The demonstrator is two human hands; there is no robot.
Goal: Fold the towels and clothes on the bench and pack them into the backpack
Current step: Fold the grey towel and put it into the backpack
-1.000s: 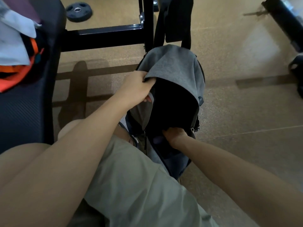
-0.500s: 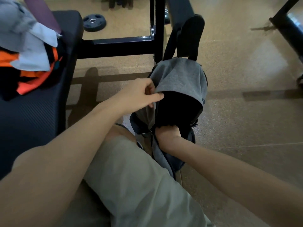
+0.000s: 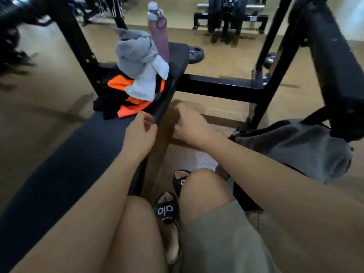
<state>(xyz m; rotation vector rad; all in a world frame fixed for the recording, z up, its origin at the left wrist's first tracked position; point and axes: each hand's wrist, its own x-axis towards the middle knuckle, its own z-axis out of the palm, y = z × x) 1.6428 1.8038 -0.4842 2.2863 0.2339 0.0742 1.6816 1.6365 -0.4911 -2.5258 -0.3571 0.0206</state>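
I see both hands off the backpack (image 3: 291, 146) now; a moment ago my left hand (image 3: 139, 133) pinched the grey towel (image 3: 307, 154) at its mouth and my right hand (image 3: 192, 128) was down inside it. Each hand now hangs loosely curled and holds nothing, the left over the near edge of the bench (image 3: 82, 146), the right just beside it above the floor. The backpack sits well off to the right of my right fingers, on the floor, with the grey towel draped over its opening. From here I cannot tell how far in the towel sits.

Ahead of my left fingers, near but not touching, lies the pile of clothes (image 3: 137, 81) on the bench: a grey garment on top, a white piece beneath it, orange and black fabric at the bottom. A purple bottle (image 3: 159, 36) stands just behind the pile.

I judge one towel packed or nearly so, and the reach for the next item beginning. The pile is crumpled and unfolded.
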